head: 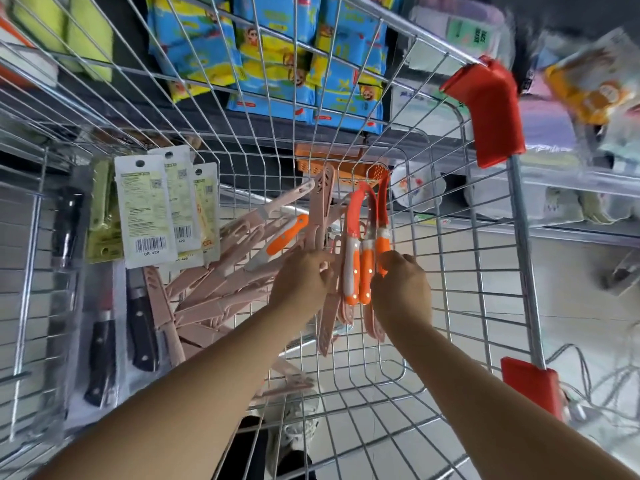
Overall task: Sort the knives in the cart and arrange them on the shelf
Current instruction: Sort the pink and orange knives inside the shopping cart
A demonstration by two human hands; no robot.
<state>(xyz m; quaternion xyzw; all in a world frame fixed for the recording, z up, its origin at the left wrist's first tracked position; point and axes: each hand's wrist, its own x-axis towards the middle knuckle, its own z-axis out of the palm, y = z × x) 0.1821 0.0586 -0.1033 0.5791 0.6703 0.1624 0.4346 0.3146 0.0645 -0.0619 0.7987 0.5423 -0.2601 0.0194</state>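
Observation:
Inside the wire cart (460,278) lies a heap of pink sheathed knives (221,292). My left hand (301,278) is shut on a pink sheathed knife (320,216) that points up. My right hand (401,289) grips a bunch of orange-handled knives (363,268) with orange sheaths, held upright above the cart floor. One loose orange-handled knife (284,239) rests on the pink heap. Black-handled knives (138,327) in clear packs lie at the cart's left. Carded knife packs (149,209) lean at the back left.
Red plastic corner guards (491,109) cap the cart's right rim. Beyond the cart, shelves hold blue and yellow packets (277,60) and an orange basket (329,164). A pale floor and cables (595,382) show at the right. Shoes show under the cart.

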